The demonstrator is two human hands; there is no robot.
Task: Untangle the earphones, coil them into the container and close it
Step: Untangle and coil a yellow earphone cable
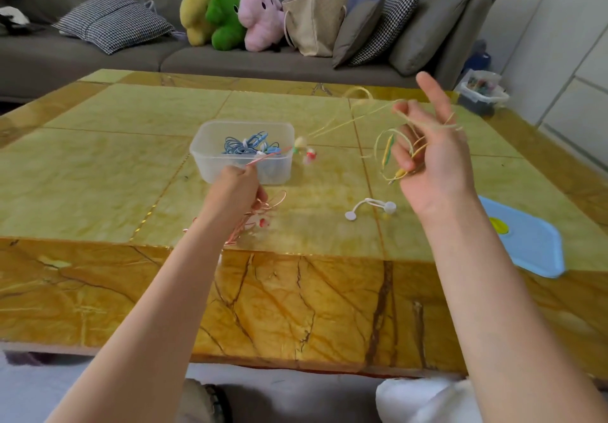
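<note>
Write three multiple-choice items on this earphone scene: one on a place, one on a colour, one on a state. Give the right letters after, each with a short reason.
1. Where does the blue lid lie?
A. on the table, near its right edge
B. on the container
C. on the sofa

2. What colour are the earphones coiled inside the clear container?
A. yellow
B. blue
C. black

3. What is the right hand doing?
A. resting flat on the table
B. pressing the lid down
C. holding loops of yellow earphone cable up in the air

Key: 1 A, the lid lies flat on the table by the right forearm. 2 B, the blue earphones sit in the open container. 3 C, the yellow earphone cable is looped round its raised fingers, while the left hand grips the pink earphones.
</note>
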